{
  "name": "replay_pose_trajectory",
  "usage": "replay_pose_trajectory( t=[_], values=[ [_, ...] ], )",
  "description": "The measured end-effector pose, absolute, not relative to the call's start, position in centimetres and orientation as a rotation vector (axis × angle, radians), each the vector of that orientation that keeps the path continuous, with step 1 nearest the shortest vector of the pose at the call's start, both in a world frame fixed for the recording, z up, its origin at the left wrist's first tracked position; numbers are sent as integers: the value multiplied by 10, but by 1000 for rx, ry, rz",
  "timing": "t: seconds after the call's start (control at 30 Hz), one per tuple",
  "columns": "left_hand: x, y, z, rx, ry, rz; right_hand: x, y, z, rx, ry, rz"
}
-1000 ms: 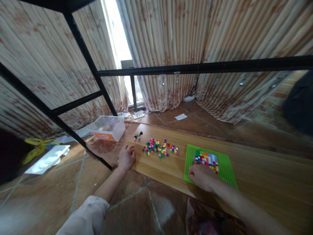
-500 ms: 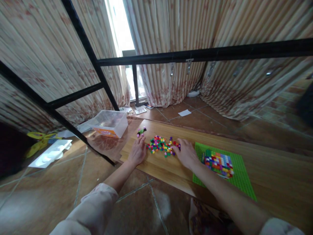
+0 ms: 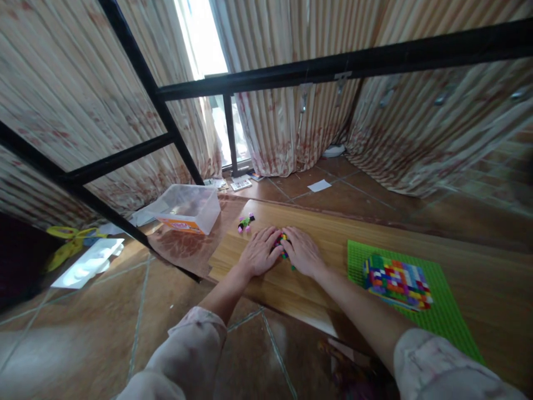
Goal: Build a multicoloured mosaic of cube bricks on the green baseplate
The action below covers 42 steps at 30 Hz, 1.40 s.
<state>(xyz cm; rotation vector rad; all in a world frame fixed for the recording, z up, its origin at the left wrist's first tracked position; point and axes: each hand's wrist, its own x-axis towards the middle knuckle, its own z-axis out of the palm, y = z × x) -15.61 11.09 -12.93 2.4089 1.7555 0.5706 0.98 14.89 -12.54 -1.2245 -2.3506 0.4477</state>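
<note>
Since both hands [image 3: 261, 253] closed in, bricks [image 3: 283, 238] barely show.

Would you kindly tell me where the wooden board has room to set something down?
Bare wood shows between the right hand and the green baseplate, and beyond the baseplate's right edge. It is crowded around the loose bricks, between the left hand and right hand.

The studded baseplate [image 3: 447, 300] is bright lime green. On it, the block structure [image 3: 397, 280] mixes red, orange, white, purple, yellow, green and pale blue. Left of the baseplate, the loose bricks [image 3: 283, 238] show yellow and green; farther left of it, the small figure [image 3: 246, 222] is green, black and pink. Beneath the baseplate, the surface [image 3: 328, 230] has brown wood grain. Beyond it, cream curtains [image 3: 278, 133] carry reddish-brown blotches.
</note>
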Motion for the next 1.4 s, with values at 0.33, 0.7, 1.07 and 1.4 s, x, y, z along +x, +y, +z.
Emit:
replay_pose_trajectory(
  t=[0.33,0.7,1.07,1.4],
  values=[
    [-150,97,-113,2535,1450,571,19,123,-131,-1201,-2314,460],
    [-116,68,-111,2511,1432,624,46,91,-131,-1205,-2229,534],
    [-107,62,-116,2317,1613,923,75,84,-111,-1276,-2081,597],
    [-122,81,-141,1716,2192,1318,99,69,-95,-1501,-2141,555]
  ],
)
